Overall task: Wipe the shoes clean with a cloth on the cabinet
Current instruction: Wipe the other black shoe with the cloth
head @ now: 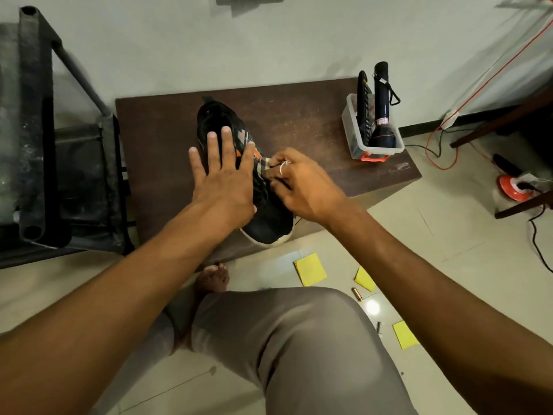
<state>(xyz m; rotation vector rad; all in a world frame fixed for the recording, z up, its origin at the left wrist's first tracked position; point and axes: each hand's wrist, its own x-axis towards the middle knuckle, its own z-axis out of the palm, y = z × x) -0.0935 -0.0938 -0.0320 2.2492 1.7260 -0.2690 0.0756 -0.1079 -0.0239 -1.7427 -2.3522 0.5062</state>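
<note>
A black sneaker (269, 218) with orange marks and a white sole lies on the dark brown cabinet top (299, 115), toe toward me at the front edge. My left hand (223, 172) rests flat on its upper with fingers spread and straight. My right hand (294, 181), a ring on one finger, pinches a small striped cloth (265, 163) against the shoe's right side near the laces. Most of the cloth is hidden under my fingers.
A clear plastic box (356, 136) holding a black torch (383, 115) and a remote stands at the cabinet's right end. A dark metal rack (59, 163) is on the left. Yellow notes (309, 269), cables and a red-based device (513, 188) lie on the tiled floor.
</note>
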